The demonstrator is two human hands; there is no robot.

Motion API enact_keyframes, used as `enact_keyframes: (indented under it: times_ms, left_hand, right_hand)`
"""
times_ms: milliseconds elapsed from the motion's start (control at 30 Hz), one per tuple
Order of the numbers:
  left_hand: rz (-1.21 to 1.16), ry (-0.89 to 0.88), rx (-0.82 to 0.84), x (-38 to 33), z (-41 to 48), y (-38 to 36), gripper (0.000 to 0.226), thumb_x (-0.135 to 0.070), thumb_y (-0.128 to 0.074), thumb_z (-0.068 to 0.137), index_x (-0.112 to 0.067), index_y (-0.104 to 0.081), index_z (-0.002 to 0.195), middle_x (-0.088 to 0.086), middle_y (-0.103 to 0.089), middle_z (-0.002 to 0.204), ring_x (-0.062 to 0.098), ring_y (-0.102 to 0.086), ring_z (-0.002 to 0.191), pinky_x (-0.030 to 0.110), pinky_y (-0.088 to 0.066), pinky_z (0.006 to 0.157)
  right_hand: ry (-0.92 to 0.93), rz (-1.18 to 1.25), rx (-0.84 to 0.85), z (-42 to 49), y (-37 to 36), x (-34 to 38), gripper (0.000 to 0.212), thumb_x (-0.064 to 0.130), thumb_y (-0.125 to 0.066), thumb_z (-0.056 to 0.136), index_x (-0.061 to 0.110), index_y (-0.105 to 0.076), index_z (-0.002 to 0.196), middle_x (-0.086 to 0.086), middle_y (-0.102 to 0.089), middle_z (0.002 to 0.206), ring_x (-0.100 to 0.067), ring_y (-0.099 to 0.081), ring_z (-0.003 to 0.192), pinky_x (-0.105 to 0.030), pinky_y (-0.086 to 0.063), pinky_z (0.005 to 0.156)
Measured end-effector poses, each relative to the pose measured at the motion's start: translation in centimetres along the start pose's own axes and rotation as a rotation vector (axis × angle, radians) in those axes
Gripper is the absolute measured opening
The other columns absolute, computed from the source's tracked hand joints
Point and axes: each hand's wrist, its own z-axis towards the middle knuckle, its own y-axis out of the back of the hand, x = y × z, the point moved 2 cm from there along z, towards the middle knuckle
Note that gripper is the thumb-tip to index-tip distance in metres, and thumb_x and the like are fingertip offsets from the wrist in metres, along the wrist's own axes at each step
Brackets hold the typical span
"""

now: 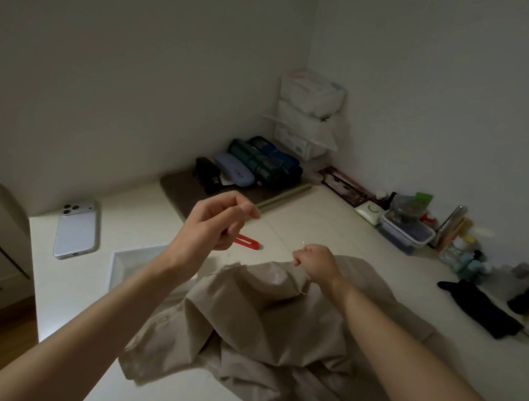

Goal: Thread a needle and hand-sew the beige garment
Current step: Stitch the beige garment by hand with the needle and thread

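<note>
The beige garment [270, 335] lies crumpled on the white desk [331, 224] in front of me. My right hand [315, 263] rests on its top edge, fingers curled, pinching a thin needle [303, 244] whose tip pokes up above the fingers. My left hand [215, 224] is raised above the desk to the left, thumb and forefinger pinched together on a faint thread [277, 233] that runs across to the right hand. A red thread snip [246, 241] lies on the desk just behind my left hand.
A white phone [77, 229] lies face down at the left. Glasses cases and rolled pouches [250, 170] sit on a brown mat at the back. Containers and bottles [407, 225] and dark cloth items [486, 312] line the right wall. The desk edge drops off at left.
</note>
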Motion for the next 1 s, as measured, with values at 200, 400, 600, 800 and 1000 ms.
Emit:
enact_keyframes:
  times_ms: [200,400,600,800,1000]
  left_hand:
    - [0.180,-0.033,0.054,-0.6,-0.3,-1.3,0.018,0.001,-0.044,0.096,0.001,-0.059,0.088,-0.012,-0.054,0.050,-0.002,-0.048,0.044,0.004,-0.038,0.047]
    - [0.307,0.013,-0.116,1.3,0.2,0.4,0.019,-0.018,-0.051,0.096,-0.006,-0.064,0.088,0.005,-0.049,0.061,0.004,-0.036,0.046,0.014,-0.031,0.045]
    - [0.385,0.091,-0.356,3.7,1.6,3.1,0.016,-0.018,-0.050,0.098,-0.011,-0.063,0.090,0.004,-0.056,0.066,0.011,-0.052,0.059,0.026,-0.046,0.061]
    - [0.964,0.303,-0.184,7.8,1.9,6.2,0.022,-0.013,-0.052,0.096,-0.010,-0.069,0.111,0.007,-0.060,0.107,0.027,-0.058,0.105,0.028,-0.042,0.085]
    - [0.868,0.237,-0.305,8.1,0.3,5.7,0.031,0.005,-0.038,0.094,-0.011,-0.064,0.102,0.006,-0.056,0.094,0.023,-0.056,0.090,0.023,-0.041,0.073]
  right_hand:
    - [-0.082,-0.113,0.074,0.2,-0.3,-1.1,0.032,0.008,-0.050,0.088,0.015,-0.048,0.056,-0.003,-0.043,0.061,-0.013,-0.039,0.056,-0.022,-0.030,0.052]
    - [-0.023,-0.194,0.068,0.3,-0.5,0.1,0.027,0.012,-0.045,0.092,0.009,-0.056,0.067,0.001,-0.047,0.060,-0.014,-0.042,0.060,-0.024,-0.029,0.050]
    - [0.075,-0.030,-0.044,0.0,-0.4,3.1,0.018,0.019,-0.046,0.097,0.011,-0.056,0.084,0.002,-0.047,0.065,-0.010,-0.042,0.057,-0.023,-0.033,0.053]
    - [0.182,-0.047,0.062,-1.5,-2.0,4.9,0.021,0.019,-0.055,0.094,0.017,-0.043,0.111,0.005,-0.047,0.080,-0.005,-0.046,0.064,-0.009,-0.035,0.047]
    - [0.284,0.020,0.345,-3.2,-4.3,4.6,0.017,0.031,-0.059,0.091,0.015,-0.060,0.087,0.009,-0.044,0.065,-0.004,-0.042,0.060,-0.018,-0.034,0.060]
